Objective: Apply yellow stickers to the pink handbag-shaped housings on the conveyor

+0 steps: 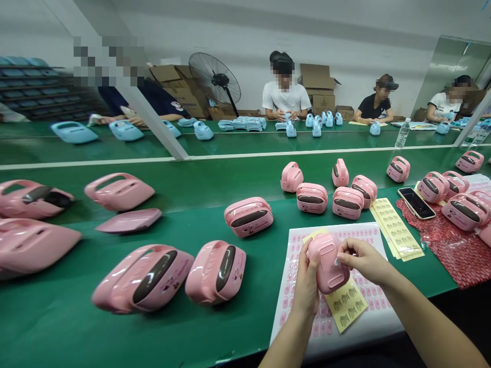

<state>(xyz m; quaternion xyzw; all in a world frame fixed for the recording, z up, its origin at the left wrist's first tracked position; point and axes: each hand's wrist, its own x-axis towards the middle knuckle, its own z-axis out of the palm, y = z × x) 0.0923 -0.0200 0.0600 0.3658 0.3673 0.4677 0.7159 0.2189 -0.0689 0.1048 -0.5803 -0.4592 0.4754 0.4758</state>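
My left hand (308,278) is wrapped round a pink plastic device case (330,263), its flat side with two raised bars turned up toward me. At the right side of that case, the thumb and fingers of my right hand (355,258) pinch a small whitish piece (337,261), which looks like a sticker. Under both hands lies a white sheet of pink rounded stickers (286,301). A yellow label sheet (347,306) with dark print rests on it, partly covered by the case.
Several pink devices (249,217) with handles and dark windows stand on the green table (153,337). To the right are more yellow label sheets (397,230), a phone (416,203) and red bubble wrap (452,250). Co-workers (286,94) sit opposite, among blue devices (291,129).
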